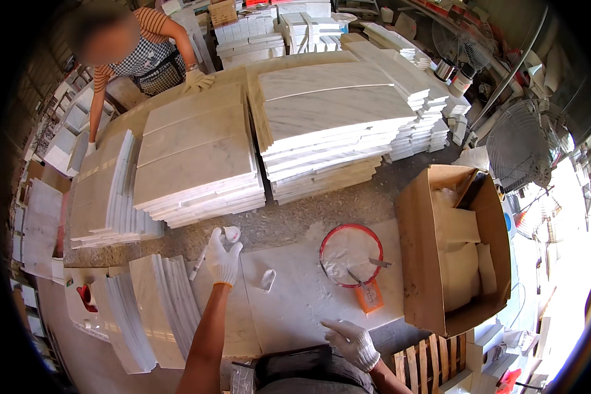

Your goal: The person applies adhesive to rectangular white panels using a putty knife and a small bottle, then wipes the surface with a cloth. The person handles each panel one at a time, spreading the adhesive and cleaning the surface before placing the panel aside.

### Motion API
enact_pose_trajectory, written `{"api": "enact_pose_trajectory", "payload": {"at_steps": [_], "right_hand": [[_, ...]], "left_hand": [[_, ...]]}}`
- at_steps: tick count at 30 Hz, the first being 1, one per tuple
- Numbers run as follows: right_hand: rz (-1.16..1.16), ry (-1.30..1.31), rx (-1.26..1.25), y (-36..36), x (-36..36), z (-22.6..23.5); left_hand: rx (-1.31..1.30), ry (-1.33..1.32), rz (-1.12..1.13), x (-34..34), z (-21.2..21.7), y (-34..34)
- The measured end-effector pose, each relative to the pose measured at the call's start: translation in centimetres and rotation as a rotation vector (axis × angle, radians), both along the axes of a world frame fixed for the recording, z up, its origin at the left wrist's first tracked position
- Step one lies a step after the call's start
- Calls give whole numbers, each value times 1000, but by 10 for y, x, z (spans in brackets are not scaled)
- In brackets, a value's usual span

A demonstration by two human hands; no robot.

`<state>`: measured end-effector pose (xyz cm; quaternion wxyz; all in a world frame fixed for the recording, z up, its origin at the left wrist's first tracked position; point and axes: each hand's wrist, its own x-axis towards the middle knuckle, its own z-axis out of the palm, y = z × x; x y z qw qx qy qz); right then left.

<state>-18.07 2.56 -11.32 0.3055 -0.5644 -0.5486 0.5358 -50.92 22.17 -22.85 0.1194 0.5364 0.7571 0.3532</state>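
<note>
My left hand [222,261], in a white knitted glove, reaches over the pale slab table with thumb and forefinger apart. By its fingertips is a small white rounded thing [232,234] with a reddish mark; whether they touch cannot be made out. A slim white pen-like stick [197,265] lies along the hand's outer side. My right hand [353,344], also gloved, hovers near my lap, its fingers stretched leftward and holding nothing. Between the hands lies a small crumpled white piece [268,280]. A red-rimmed bowl [322,244] of white paste holds two thin-handled tools [379,262].
An orange block [370,299] sits by the bowl. An open cardboard box [419,256] with pale sheets stands right. Stone slab stacks [197,157] fill the far side; upright slabs [161,302] stand left. Across the stacks a gloved co-worker [152,62] leans in. Fans [522,141] stand right.
</note>
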Motion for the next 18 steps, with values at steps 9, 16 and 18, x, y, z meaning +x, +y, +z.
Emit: {"api": "enact_pose_trajectory", "payload": {"at_steps": [9, 16, 18], "right_hand": [[-29, -69, 42, -15, 3, 9], [-77, -12, -28, -19, 2, 16], [-60, -50, 46, -20, 1, 15]], "left_hand": [[123, -256, -145, 27, -7, 30], [13, 74, -169, 38, -22, 32], [-23, 91, -121, 36, -21, 31]]}}
